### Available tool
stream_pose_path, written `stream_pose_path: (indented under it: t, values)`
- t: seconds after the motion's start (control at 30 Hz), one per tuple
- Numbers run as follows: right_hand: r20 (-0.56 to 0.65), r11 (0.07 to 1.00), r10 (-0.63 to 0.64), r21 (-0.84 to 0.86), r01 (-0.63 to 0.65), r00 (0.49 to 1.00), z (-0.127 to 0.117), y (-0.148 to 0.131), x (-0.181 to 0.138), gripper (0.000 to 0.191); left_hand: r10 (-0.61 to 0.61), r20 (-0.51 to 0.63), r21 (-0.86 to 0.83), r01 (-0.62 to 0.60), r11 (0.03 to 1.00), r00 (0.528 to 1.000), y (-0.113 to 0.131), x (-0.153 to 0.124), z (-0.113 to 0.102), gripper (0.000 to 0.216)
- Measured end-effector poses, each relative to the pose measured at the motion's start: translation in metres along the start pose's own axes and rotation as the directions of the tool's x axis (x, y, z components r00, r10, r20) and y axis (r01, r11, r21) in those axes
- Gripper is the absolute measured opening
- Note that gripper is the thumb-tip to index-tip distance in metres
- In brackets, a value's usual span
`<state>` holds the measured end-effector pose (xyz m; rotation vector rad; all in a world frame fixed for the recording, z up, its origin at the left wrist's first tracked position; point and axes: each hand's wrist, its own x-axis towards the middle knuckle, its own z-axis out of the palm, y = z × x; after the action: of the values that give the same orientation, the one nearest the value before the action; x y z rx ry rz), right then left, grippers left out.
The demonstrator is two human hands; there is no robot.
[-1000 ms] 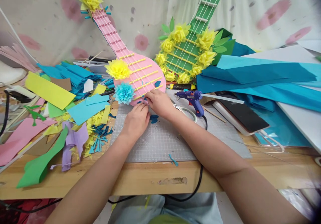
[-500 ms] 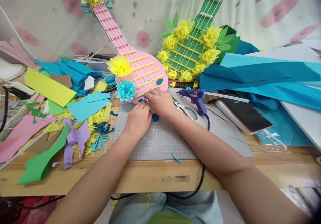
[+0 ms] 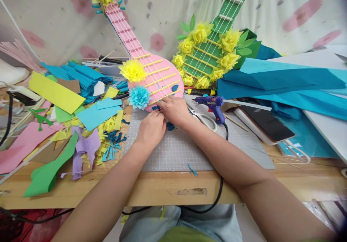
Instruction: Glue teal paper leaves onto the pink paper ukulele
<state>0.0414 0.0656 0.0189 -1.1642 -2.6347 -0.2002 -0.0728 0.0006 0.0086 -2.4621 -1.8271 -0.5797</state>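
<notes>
A pink paper guitar leans back on the table, with yellow strips across its body and white strings up its neck. A yellow paper flower and a light blue paper flower sit on its left side. At its lower edge my left hand and my right hand meet, fingers bent and pressed together. Beside the fingertips shows a small dark blue paper leaf; what is between the fingers is hidden. Another dark blue leaf is on the body, and more blue pieces lie under my right wrist.
A green paper guitar with yellow flowers leans behind. Right of my hands are scissors, a purple glue gun with its cord, and a phone. A grey cutting mat lies beneath. Paper scraps cover the left side.
The whole view has shifted slightly, so things appear a little to the right. Both hands stay together at the pink guitar's lower edge, with only slight finger movement.
</notes>
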Motion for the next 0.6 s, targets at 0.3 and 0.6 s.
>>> stream_pose_path:
  t: [0.3,0.6]
  values:
    - [0.015,0.999,0.028,0.041,-0.029,0.999,0.0007,0.0006,-0.0006,0.026,-0.005,-0.027,-0.005,0.005,1.0,1.0,-0.0009,-0.0005,-0.0005,0.022]
    - [0.051,0.989,0.092,0.115,-0.097,0.994,0.001,-0.0011,-0.0007,0.03,-0.017,-0.048,-0.011,0.017,1.0,0.999,-0.0037,0.0005,-0.0036,0.022]
